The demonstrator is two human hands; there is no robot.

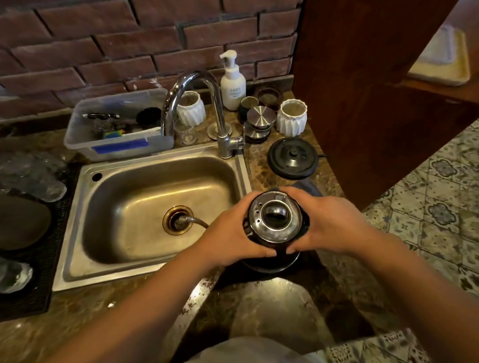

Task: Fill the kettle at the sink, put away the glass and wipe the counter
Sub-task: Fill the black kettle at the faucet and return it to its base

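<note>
Holding the kettle (275,219) in both grips: my left hand (229,233) and right hand (329,224) wrap its sides. It sits at the surface's (75,323) front edge, beside the sink's (154,268) right rim. Its lid (293,157) lies behind.

I can see printed text only on the white pump bottle (232,83) that stands behind the faucet. There is one short dark word in capital letters and some smaller lines under it, but all is too small and blurred for me to read. On other things I find no label.
</note>
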